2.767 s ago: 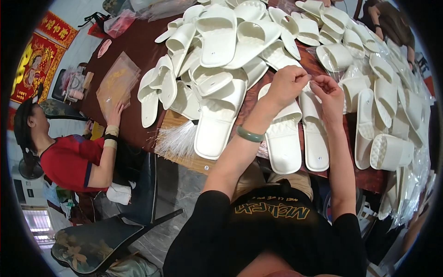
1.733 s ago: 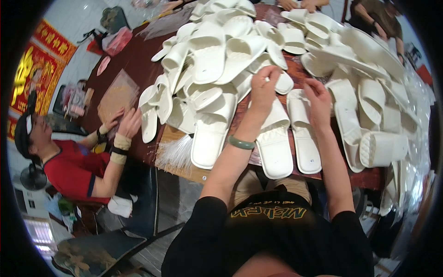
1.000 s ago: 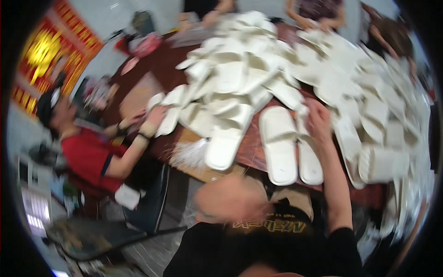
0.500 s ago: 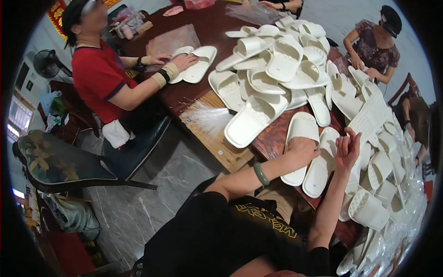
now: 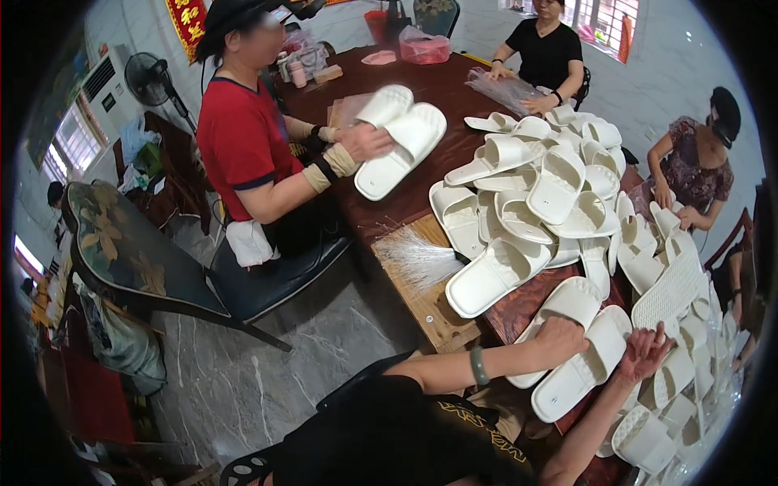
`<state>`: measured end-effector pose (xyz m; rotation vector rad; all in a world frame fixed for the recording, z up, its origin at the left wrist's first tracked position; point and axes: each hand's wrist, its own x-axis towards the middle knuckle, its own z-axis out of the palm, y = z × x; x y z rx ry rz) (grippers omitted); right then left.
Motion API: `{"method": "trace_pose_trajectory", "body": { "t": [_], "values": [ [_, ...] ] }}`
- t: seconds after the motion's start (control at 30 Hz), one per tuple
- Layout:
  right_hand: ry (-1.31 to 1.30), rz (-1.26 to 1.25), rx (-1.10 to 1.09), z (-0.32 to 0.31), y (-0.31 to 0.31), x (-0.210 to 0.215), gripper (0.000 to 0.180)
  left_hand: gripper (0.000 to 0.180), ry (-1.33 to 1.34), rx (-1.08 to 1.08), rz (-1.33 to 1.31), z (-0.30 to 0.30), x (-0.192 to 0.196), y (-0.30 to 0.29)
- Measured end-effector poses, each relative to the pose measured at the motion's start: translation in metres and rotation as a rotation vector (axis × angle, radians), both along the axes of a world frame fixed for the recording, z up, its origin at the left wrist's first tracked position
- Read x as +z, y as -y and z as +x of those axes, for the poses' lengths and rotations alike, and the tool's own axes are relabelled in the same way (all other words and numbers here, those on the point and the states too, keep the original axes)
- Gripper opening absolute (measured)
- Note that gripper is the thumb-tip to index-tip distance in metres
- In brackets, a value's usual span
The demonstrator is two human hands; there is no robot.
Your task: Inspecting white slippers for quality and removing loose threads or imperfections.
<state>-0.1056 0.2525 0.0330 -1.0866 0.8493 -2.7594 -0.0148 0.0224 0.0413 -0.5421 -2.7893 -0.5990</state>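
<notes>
A pair of white slippers lies side by side at the near table edge: one slipper [image 5: 572, 300] on the left, its mate [image 5: 585, 366] on the right. My left hand [image 5: 562, 340], below a green bangle, is closed over the straps' inner sides; its fingertips and anything they hold are hidden. Just right of the pair, my right hand [image 5: 647, 353] is raised palm up, with its fingers loosely bent and apart and nothing visible in it. A large slipper heap [image 5: 559, 186] stands beyond the pair.
At the far left a co-worker in red [image 5: 243, 154] holds two slippers [image 5: 403, 146]. White bristly strands [image 5: 421, 255] lie on a wooden board [image 5: 433, 312]. More slippers and clear plastic crowd the right. Two other people sit across the table; a chair [image 5: 146, 251] stands left.
The view has shifted, bringing more of the room in. The co-worker in red has lifted a slipper pair off the table. My hands remain beside the same pair, with the left fist slightly further right.
</notes>
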Motion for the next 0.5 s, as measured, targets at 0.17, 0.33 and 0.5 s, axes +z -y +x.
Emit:
{"method": "trace_pose_trajectory", "body": {
  "t": [0.17,0.33,0.5],
  "values": [
    [-0.043,-0.048,0.122,-0.001,-0.011,0.004,0.054,0.022,-0.104,-0.150,0.122,0.052,0.026,0.062],
    [-0.009,0.010,0.080,-0.004,0.005,-0.006,0.056,0.022,-0.142,0.309,0.497,0.084,0.043,0.142],
    [0.094,0.031,0.052,-0.002,0.028,-0.013,0.054,0.038,-0.095,0.617,0.462,0.065,0.042,0.218]
  ]
}}
